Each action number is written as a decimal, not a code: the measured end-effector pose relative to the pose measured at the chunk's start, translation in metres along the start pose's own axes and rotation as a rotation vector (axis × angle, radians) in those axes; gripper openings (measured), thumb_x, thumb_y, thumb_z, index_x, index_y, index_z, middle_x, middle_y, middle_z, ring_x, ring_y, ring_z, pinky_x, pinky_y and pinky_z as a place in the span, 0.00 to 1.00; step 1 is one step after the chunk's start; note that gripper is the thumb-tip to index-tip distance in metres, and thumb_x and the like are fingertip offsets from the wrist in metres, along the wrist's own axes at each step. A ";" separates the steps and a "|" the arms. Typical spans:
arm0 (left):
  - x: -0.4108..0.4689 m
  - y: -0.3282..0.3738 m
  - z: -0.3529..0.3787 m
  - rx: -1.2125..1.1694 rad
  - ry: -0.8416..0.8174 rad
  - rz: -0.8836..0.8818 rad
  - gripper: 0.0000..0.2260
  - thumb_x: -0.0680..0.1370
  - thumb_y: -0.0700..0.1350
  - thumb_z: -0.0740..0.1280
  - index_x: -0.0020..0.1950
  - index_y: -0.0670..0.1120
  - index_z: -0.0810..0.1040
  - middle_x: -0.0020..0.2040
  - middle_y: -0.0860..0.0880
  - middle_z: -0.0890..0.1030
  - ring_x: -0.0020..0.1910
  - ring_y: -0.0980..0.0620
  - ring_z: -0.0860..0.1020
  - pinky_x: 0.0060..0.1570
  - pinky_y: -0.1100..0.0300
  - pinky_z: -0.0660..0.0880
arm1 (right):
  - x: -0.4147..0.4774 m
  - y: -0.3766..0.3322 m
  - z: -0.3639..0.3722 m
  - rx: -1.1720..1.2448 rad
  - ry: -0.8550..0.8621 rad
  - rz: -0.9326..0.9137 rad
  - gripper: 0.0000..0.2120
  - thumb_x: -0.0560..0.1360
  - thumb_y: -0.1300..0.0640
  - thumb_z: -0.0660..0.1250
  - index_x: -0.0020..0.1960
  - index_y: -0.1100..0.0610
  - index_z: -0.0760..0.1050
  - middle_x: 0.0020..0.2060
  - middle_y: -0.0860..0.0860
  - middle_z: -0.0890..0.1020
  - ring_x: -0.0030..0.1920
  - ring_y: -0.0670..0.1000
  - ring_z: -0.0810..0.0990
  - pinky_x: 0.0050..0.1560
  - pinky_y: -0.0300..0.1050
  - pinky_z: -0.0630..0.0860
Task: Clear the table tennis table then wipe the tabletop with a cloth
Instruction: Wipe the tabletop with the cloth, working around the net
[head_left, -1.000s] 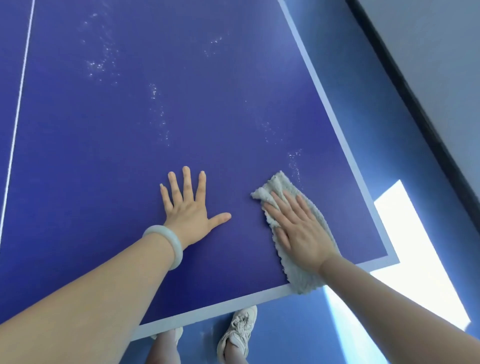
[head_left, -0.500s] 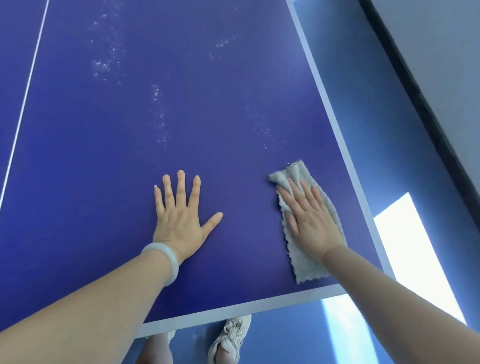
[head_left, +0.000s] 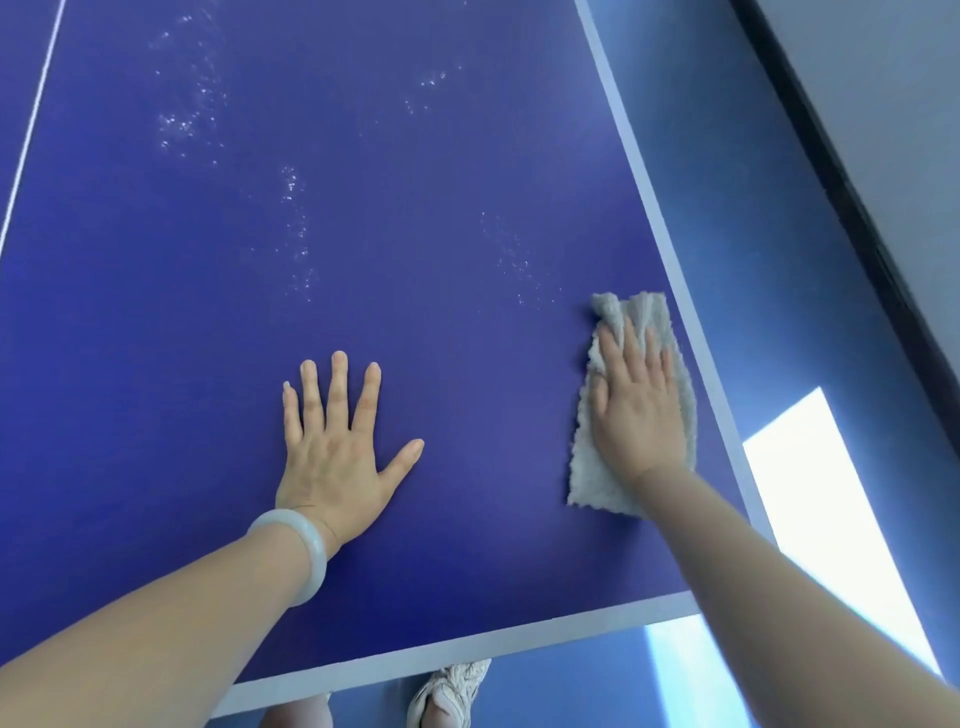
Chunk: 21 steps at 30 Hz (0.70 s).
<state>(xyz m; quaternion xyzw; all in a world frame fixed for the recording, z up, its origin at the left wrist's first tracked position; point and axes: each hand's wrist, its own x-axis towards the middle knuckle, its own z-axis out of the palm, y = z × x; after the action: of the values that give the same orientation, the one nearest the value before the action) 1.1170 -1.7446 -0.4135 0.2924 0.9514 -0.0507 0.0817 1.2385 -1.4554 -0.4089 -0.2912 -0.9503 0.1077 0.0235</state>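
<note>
The grey cloth lay flat on the blue tabletop, just beside the white line along its right edge and near the close corner. Your right hand pressed palm-down on the cloth, fingers straight and close together, grasping nothing. Your left hand rested flat on the bare surface, well apart from the cloth, fingers spread and thumb out, a pale bangle on its wrist. White specks dotted the tabletop farther ahead.
</note>
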 end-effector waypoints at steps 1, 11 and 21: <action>0.000 0.000 0.000 0.004 -0.001 -0.001 0.40 0.76 0.71 0.37 0.81 0.48 0.45 0.80 0.40 0.46 0.78 0.36 0.43 0.75 0.37 0.47 | -0.013 -0.012 0.006 -0.002 0.027 -0.035 0.25 0.85 0.52 0.49 0.81 0.53 0.54 0.81 0.50 0.53 0.81 0.54 0.48 0.79 0.55 0.47; 0.000 0.003 -0.003 0.003 -0.012 -0.017 0.40 0.75 0.71 0.38 0.81 0.47 0.47 0.80 0.41 0.47 0.78 0.36 0.44 0.76 0.38 0.47 | 0.037 0.025 -0.015 -0.124 -0.049 -0.201 0.26 0.84 0.52 0.49 0.81 0.51 0.50 0.81 0.52 0.50 0.81 0.53 0.46 0.79 0.54 0.47; 0.000 0.002 -0.002 -0.019 -0.003 -0.017 0.41 0.75 0.71 0.40 0.81 0.47 0.48 0.80 0.41 0.47 0.79 0.36 0.44 0.76 0.38 0.45 | -0.030 -0.013 0.008 -0.062 -0.128 -0.389 0.26 0.84 0.48 0.45 0.82 0.50 0.50 0.81 0.47 0.50 0.81 0.50 0.43 0.80 0.53 0.42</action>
<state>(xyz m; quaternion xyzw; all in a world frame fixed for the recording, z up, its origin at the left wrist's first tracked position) 1.1177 -1.7421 -0.4113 0.2836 0.9542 -0.0428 0.0855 1.2554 -1.4840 -0.4134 -0.0953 -0.9910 0.0901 -0.0257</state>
